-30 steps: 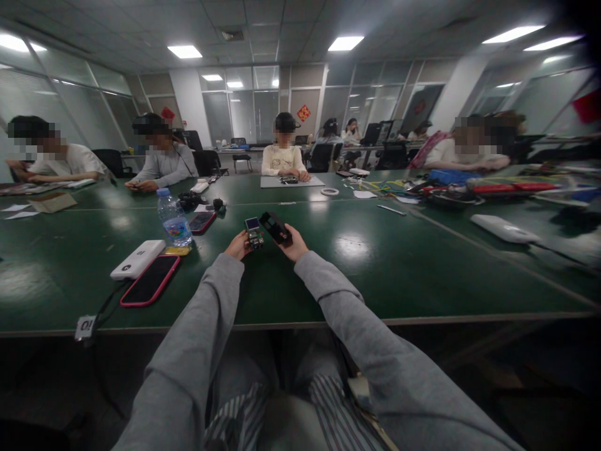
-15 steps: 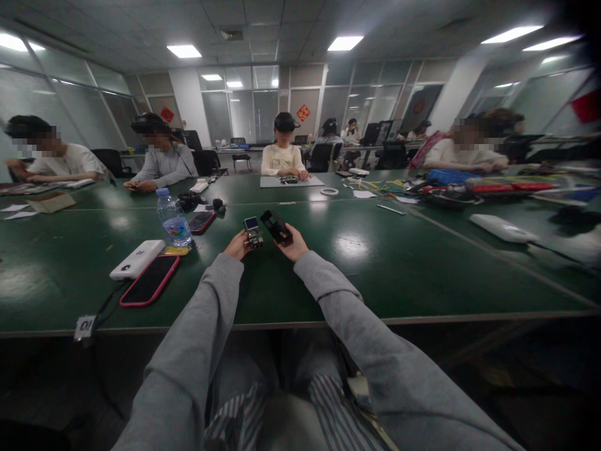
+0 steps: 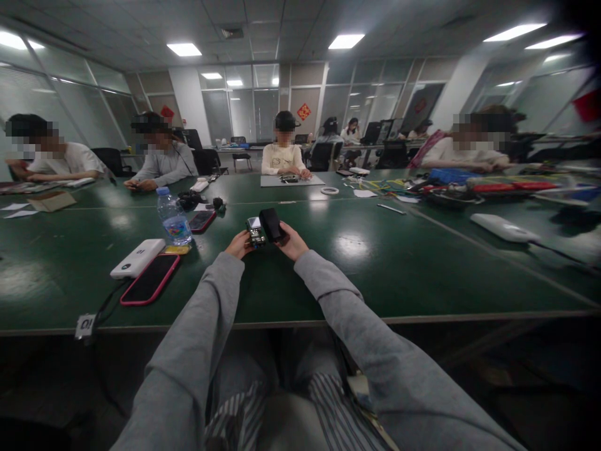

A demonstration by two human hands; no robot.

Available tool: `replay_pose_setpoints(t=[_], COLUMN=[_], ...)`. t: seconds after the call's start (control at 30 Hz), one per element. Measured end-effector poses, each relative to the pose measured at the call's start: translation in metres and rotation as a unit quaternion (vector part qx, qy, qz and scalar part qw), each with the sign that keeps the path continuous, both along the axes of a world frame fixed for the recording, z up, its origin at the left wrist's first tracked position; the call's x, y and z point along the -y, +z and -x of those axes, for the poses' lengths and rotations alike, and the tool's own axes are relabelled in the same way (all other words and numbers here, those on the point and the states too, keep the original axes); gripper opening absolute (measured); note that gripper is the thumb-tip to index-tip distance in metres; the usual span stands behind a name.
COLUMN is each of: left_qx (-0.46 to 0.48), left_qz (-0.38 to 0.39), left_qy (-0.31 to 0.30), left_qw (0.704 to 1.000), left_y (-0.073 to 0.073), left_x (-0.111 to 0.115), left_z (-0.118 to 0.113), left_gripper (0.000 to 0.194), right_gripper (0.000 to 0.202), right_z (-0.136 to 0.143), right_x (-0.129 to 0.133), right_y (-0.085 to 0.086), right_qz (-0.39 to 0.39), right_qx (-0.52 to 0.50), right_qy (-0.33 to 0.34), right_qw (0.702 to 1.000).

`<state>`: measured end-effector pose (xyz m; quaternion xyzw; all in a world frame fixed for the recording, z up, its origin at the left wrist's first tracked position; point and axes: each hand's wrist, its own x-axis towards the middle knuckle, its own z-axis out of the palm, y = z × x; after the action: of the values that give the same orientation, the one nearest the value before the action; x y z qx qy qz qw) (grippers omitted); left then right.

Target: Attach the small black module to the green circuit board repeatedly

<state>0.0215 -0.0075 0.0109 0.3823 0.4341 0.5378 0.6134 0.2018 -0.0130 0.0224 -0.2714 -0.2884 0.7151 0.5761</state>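
left hand (image 3: 238, 244) is gripping a small circuit board (image 3: 256, 234) by its left edge, fingers closed on it, screen at the far end. right hand (image 3: 293, 242) is clasping a black case (image 3: 269, 225) from the right, tilted. case is sitting just beside the board; can't tell if they're touching. both are being held over the green table (image 3: 399, 269). to the left, a water bottle (image 3: 174, 216) is standing upright; nearer, a pink-edged phone (image 3: 150, 280) is lying beside a white device (image 3: 138, 259).

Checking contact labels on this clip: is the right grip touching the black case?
Touching: the head view shows the right grip holding the black case by its right side.
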Motion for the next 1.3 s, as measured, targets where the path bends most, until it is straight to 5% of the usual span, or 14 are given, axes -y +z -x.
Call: replay_pose_setpoints(t=[0.37,1.3], left_qx=[-0.007,-0.029], left_qz=[0.007,0.014], left_qy=[0.004,-0.007], left_qw=[1.000,0.999], left_y=[0.0047,0.0010], left_x=[0.0039,0.0007], left_z=[-0.0005,0.0015], left_gripper=[0.016,0.016], right_gripper=[0.017,0.008], right_z=[-0.0021,-0.0020], right_x=[-0.0043,-0.0026], right_y=[0.0006,0.0039], right_qz=[0.099,0.075], right_qx=[-0.070,-0.065], right_qy=[-0.014,-0.036], right_qw=[0.993,0.994])
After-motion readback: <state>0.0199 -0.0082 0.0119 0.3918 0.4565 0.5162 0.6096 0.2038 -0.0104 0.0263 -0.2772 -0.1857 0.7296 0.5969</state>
